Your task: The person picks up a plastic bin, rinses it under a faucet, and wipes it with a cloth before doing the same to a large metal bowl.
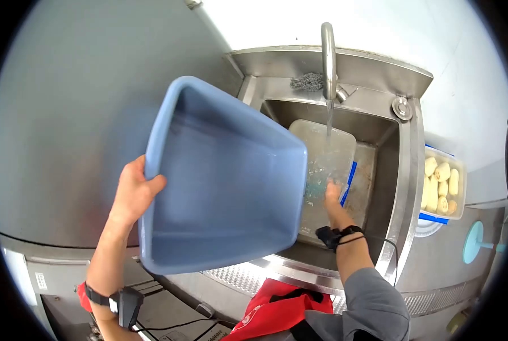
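My left hand [135, 192] is closed around the rim of a large blue plastic tub [225, 182], thumb on the inside. The tub is tilted with its mouth toward me, beside and partly over the left of the sink. My right hand [333, 189] reaches down into the steel sink [387, 162], at a translucent plastic container [322, 136] with a blue clip [349, 182] along its side. Its fingers are mostly hidden, so what they hold cannot be made out. Water runs from the faucet [328, 62] onto the container. Something greenish shows near my right fingers.
A grey scrubber [307, 82] lies behind the sink, left of the faucet. A drain strainer [402, 108] sits on the right back corner. Right of the sink stands a container of peeled pale vegetables [442, 184], and a turquoise round object [473, 242]. A grey panel [83, 125] rises at left.
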Demonstrator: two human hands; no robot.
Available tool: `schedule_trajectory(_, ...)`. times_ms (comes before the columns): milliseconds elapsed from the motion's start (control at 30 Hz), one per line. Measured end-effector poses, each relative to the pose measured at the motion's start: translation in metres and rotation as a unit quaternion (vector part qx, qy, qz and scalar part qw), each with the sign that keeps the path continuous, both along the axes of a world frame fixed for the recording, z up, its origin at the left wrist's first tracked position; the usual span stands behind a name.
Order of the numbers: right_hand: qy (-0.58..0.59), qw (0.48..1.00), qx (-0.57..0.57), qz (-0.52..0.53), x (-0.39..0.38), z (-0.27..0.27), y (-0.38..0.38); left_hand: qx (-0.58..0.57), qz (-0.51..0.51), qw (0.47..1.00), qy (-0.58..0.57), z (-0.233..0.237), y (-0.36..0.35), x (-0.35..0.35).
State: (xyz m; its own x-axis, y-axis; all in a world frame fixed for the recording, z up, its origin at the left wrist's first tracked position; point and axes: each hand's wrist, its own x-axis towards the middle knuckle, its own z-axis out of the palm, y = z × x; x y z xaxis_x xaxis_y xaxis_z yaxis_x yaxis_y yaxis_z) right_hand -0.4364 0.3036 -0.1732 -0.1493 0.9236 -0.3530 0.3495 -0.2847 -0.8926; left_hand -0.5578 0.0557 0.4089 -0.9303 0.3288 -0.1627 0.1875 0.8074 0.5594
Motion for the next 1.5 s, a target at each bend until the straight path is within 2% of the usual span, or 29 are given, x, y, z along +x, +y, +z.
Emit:
schedule_trajectory(33,0.091,0.991,-0.053,0.086,-0.004,0.034,0.000,0.006,-0.015,1.000,0.006,-0.006,-0.006,-0.005)
schedule_trajectory(100,0.266,0.918,-0.146,0.257,-0.020,0.132,0.010,-0.005,-0.026,1.000,0.016,-0.006,-0.001,-0.005)
schedule_trajectory(167,0.390,0.852,-0.006,0.349,-0.044,0.216,-0.011,-0.007,-0.035,0.999,0.014,-0.004,0.005,0.000)
schedule_trajectory(233,0.450,0.797,0.014,0.403,-0.065,0.299,-0.029,-0.013,-0.043,0.999,0.024,-0.003,0.008,0.001)
schedule_trajectory(267,0.442,0.789,0.082,0.419,-0.073,0.341,-0.038,-0.026,-0.048,0.998,0.029,-0.001,0.010,0.003)
schedule_trajectory(300,0.521,0.759,0.162,0.357,-0.090,0.375,-0.054,-0.041,-0.054,0.997,0.033,-0.001,0.011,0.004)
schedule_trajectory(333,0.472,0.759,0.303,0.332,-0.106,0.399,-0.056,-0.056,-0.060,0.996,0.037,-0.002,0.012,0.004)
schedule_trajectory(400,0.437,0.765,0.401,0.250,-0.129,0.450,-0.070,-0.051,-0.079,0.994,0.055,-0.006,0.012,0.003)
schedule_trajectory(467,0.362,0.768,0.493,0.189,-0.163,0.469,-0.078,-0.058,-0.080,0.994,0.057,-0.004,0.015,0.004)
schedule_trajectory(500,0.332,0.770,0.511,0.191,-0.172,0.471,-0.074,-0.072,-0.082,0.992,0.064,-0.002,0.012,0.002)
schedule_trajectory(533,0.301,0.772,0.525,0.195,-0.180,0.469,-0.072,-0.061,-0.076,0.994,0.050,0.002,0.010,0.005)
schedule_trajectory(600,0.311,0.764,0.517,0.229,-0.187,0.450,-0.059,-0.036,-0.062,0.997,0.023,0.008,0.006,0.010)
schedule_trajectory(633,0.280,0.799,0.453,0.280,-0.181,0.441,-0.057,-0.038,-0.059,0.997,0.014,0.002,-0.002,0.005)
schedule_trajectory(667,0.287,0.799,0.449,0.278,-0.177,0.423,-0.055,-0.028,-0.053,0.998,0.006,0.000,-0.006,0.007)
schedule_trajectory(733,0.305,0.797,0.446,0.270,-0.177,0.378,-0.045,-0.005,-0.044,0.999,-0.003,0.004,-0.008,0.011)
schedule_trajectory(767,0.286,0.801,0.444,0.281,-0.170,0.356,-0.037,0.034,-0.041,0.999,0.001,-0.003,-0.016,0.008)
schedule_trajectory(800,0.268,0.805,0.442,0.291,-0.161,0.331,-0.026,0.024,-0.028,0.999,-0.002,-0.002,-0.021,0.008)
schedule_trajectory(933,0.175,0.859,0.306,0.371,-0.130,0.219,0.014,0.016,0.010,1.000,-0.011,-0.006,-0.042,0.009)
schedule_trajectory(1033,0.143,0.897,0.247,0.338,-0.121,0.158,0.026,0.033,0.042,0.998,-0.014,-0.008,-0.046,0.010)
schedule_trajectory(1133,0.254,0.915,0.131,0.285,-0.099,0.119,0.019,0.029,0.034,0.999,0.017,-0.010,-0.050,0.013)
schedule_trajectory(1233,0.130,0.941,0.056,0.306,-0.074,0.087,-0.012,0.069,0.032,0.997,0.023,-0.012,-0.051,0.019)
schedule_trajectory(1333,0.112,0.930,0.054,0.347,-0.025,0.080,-0.048,0.082,0.034,0.996,0.032,-0.013,-0.054,0.025)
schedule_trajectory(1400,0.064,0.896,0.079,0.432,0.014,0.081,-0.059,0.081,0.030,0.996,0.035,-0.013,-0.056,0.028)
schedule_trajectory(1500,-0.083,0.761,0.012,0.643,0.063,0.080,-0.046,0.100,0.032,0.994,0.038,-0.013,-0.068,0.033)
